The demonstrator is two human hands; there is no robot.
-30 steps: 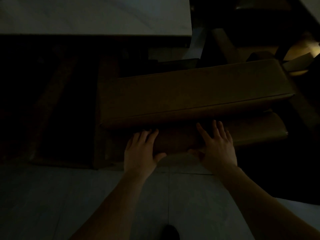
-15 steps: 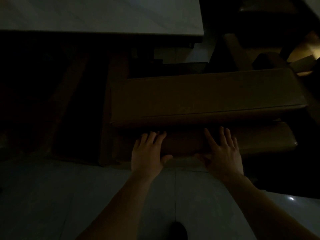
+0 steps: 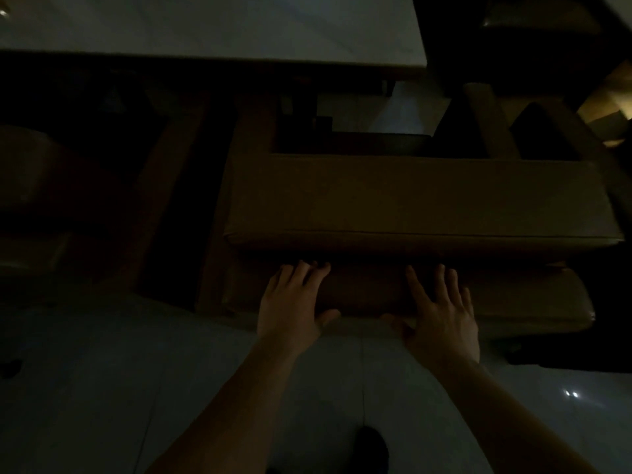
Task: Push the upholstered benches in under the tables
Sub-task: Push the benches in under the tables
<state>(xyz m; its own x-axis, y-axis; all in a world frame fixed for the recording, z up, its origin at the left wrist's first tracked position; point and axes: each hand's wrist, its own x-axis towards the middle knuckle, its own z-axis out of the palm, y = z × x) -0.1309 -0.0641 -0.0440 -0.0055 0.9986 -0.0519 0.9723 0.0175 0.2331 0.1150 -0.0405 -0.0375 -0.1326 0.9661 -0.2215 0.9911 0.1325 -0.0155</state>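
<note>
Both hands lie flat and open, palms down and fingers spread, pressed on the padded near edge of the bench rather than clamped around it. Left hand (image 3: 294, 302) sits at about 7 o'clock from the bench's middle, right hand (image 3: 441, 309) at about 5 o'clock, the two well apart with a bare stretch of cushion between them; both thumbs hang over the near edge toward the floor.

That bench (image 3: 410, 200) lies across the centre of the view, long side toward the person. Its upper cushion appears to overhang a lower padded part, where the hands rest, though the dim light makes the build hard to read. At 12 o'clock the pale table (image 3: 212, 25) fills the top of the view, and its near edge stands clear of the bench's far edge, with dark frame parts between.

Judging by that gap, this bench is not yet under the table, so most of the push remains. At 9 o'clock another seat (image 3: 37, 186) shows dimly; whether it is already tucked in I cannot tell. Pale floor (image 3: 102, 388) runs beneath the arms.
</note>
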